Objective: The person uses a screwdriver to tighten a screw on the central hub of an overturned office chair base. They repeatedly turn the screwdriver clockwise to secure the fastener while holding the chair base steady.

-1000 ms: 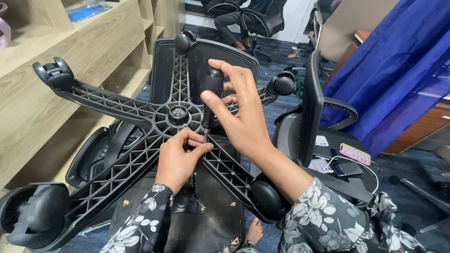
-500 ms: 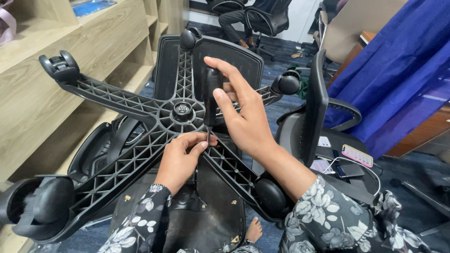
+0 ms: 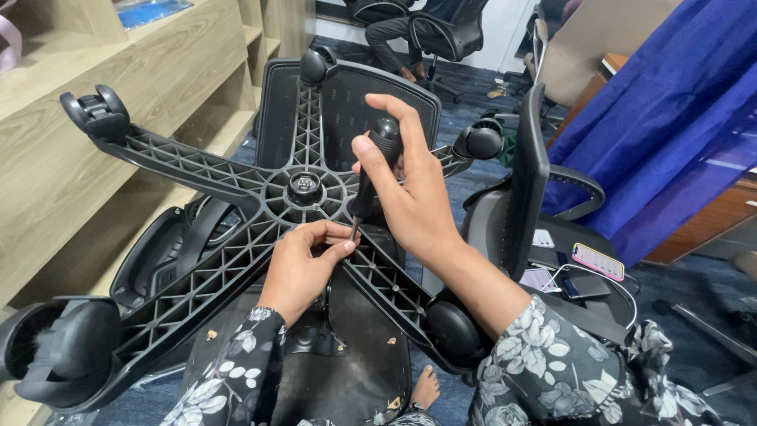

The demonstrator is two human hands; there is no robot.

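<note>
right hand [image 3: 410, 197] clamped on screwdriver [image 3: 371, 177], frame centre; left hand [image 3: 303, 264] pinches its tip below 5-arm chair base [image 3: 303, 189] hub. risk: tip slips, jabs left fingers.

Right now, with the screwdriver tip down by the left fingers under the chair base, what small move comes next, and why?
Probably steady the tip and seat it before turning. The right hand grips the screwdriver by its black handle, tilted, with the tip meeting the left hand's pinched fingers just below the hub of the chair base. Whether a screw sits there is hidden by the fingers.
</note>
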